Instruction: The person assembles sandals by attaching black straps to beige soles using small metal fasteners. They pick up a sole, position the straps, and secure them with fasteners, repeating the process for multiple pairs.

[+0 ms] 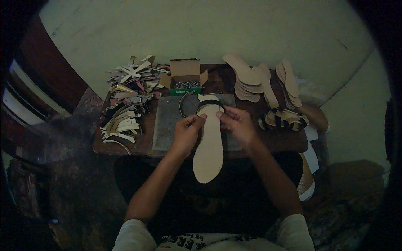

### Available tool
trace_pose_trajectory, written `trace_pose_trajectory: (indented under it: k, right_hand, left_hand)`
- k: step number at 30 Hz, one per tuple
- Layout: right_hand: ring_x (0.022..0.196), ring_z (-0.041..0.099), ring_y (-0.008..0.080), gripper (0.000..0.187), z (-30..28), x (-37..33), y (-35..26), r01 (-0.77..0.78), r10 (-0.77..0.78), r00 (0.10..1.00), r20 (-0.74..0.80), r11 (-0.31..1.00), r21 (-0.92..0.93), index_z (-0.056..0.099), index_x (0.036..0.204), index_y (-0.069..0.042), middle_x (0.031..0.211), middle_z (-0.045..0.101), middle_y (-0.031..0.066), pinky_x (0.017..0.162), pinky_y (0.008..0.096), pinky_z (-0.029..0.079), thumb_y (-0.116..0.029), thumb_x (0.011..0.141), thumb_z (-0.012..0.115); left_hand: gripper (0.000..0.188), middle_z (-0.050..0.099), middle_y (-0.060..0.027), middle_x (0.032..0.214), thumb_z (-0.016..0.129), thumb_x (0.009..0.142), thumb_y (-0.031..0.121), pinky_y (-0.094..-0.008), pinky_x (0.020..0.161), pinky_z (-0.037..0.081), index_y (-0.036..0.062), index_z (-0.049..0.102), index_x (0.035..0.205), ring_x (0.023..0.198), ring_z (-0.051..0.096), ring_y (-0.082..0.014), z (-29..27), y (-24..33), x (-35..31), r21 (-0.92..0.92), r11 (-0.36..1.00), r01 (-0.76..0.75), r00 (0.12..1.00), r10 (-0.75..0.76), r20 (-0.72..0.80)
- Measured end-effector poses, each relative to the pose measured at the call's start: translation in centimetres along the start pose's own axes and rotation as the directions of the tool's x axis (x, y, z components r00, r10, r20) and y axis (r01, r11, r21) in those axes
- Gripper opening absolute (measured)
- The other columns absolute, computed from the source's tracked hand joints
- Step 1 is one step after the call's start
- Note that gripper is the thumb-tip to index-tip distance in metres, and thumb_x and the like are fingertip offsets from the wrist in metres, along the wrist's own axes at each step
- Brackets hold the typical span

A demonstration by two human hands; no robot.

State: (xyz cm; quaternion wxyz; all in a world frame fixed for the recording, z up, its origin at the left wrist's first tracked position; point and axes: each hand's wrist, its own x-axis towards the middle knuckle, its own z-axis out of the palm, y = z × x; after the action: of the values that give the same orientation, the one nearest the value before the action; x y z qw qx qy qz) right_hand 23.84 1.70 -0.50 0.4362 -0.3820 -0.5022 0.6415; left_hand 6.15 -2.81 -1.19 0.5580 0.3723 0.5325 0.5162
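A tan insole (209,150) is held between my hands, its broad rounded end toward me over the table's front edge. Across its far part arches a dark strap (210,103) with a pale edge. My left hand (187,131) is closed on the left side of the insole near the strap, thumb on top. On the opposite side my right hand (238,124) pinches the insole's edge by the strap's right end; the fingers underneath are hidden. Left of the strap, a loose curved strip (182,105) lies on a grey slab (167,136).
A brown wooden table (289,144) stands against a pale wall. At left lie heaps of cut strips (123,119). An open green box (186,88) of small metal tacks sits at the back. Stacked insoles (247,79) and a bunch of strapped insoles (284,119) lie at right.
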Motion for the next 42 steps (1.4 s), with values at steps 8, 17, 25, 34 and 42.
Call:
trace_pose_trajectory:
  k: [8, 17, 25, 34, 42]
  right_hand:
    - [0.089, 0.066, 0.0170, 0.030, -1.0, 0.2, -0.1, -0.088, 0.088, 0.995, 0.049, 0.996, -0.013, 0.063, 0.116, 0.003, 0.104, 0.068, 0.0089, 0.079, 0.0330, 0.057, -0.016, 0.093, 0.066]
    - [0.086, 0.066, 0.0176, 0.021, -0.8, -0.1, -0.2, -0.248, 0.254, 0.967, -0.023, 0.959, 0.136, 0.064, 0.101, -0.002, 0.097, 0.067, 0.0063, 0.078, 0.0335, 0.055, -0.020, 0.090, 0.069]
    - [0.078, 0.064, 0.0139, 0.021, 0.2, -0.6, 0.0, -0.233, 0.258, 0.965, -0.056, 0.932, 0.278, 0.066, 0.095, -0.005, 0.088, 0.068, 0.0028, 0.075, 0.0299, 0.051, -0.024, 0.089, 0.072]
    - [0.077, 0.061, 0.0120, 0.020, -0.2, -0.5, 0.3, -0.246, 0.256, 0.963, -0.088, 0.963, 0.114, 0.065, 0.096, -0.004, 0.087, 0.065, 0.0025, 0.072, 0.0268, 0.049, -0.023, 0.089, 0.071]
    - [0.092, 0.063, 0.0134, 0.040, 0.0, -0.1, -1.0, 0.254, -0.263, 0.965, 0.012, 0.918, -0.305, 0.058, 0.117, 0.003, 0.101, 0.067, 0.0088, 0.083, 0.0287, 0.051, -0.012, 0.085, 0.075]
  left_hand:
    - [0.028, 0.055, 0.0037, 0.067, 0.065, 0.094, 0.028, -0.0242, 0.052, 0.037, 0.0049, 0.063, 0.078, 0.058, 0.047, -0.0057, -0.1, -0.9, 0.7, -0.097, 0.994, 0.043, 0.999, -0.044, -0.005]
    - [0.025, 0.062, 0.0018, 0.073, 0.064, 0.095, 0.027, -0.0241, 0.055, 0.040, 0.0052, 0.065, 0.082, 0.060, 0.052, -0.0056, -0.3, -0.7, 0.2, 0.038, 0.999, -0.014, 0.999, 0.013, 0.030]
    - [0.026, 0.058, 0.0030, 0.068, 0.065, 0.094, 0.026, -0.0234, 0.051, 0.035, 0.0057, 0.063, 0.078, 0.056, 0.047, -0.0043, 0.0, -1.7, 0.3, 0.019, 0.997, -0.072, 0.997, 0.072, 0.022]
    - [0.025, 0.055, 0.0037, 0.064, 0.067, 0.092, 0.023, -0.0236, 0.048, 0.036, 0.0081, 0.059, 0.073, 0.052, 0.045, -0.0044, 0.5, -0.9, -0.1, 0.020, 0.999, -0.040, 0.999, 0.039, 0.035]
    - [0.025, 0.053, 0.0039, 0.063, 0.067, 0.092, 0.021, -0.0242, 0.047, 0.032, 0.0064, 0.058, 0.074, 0.053, 0.044, -0.0040, 1.5, -0.3, -1.0, 0.197, 0.975, -0.101, 0.994, 0.091, 0.060]
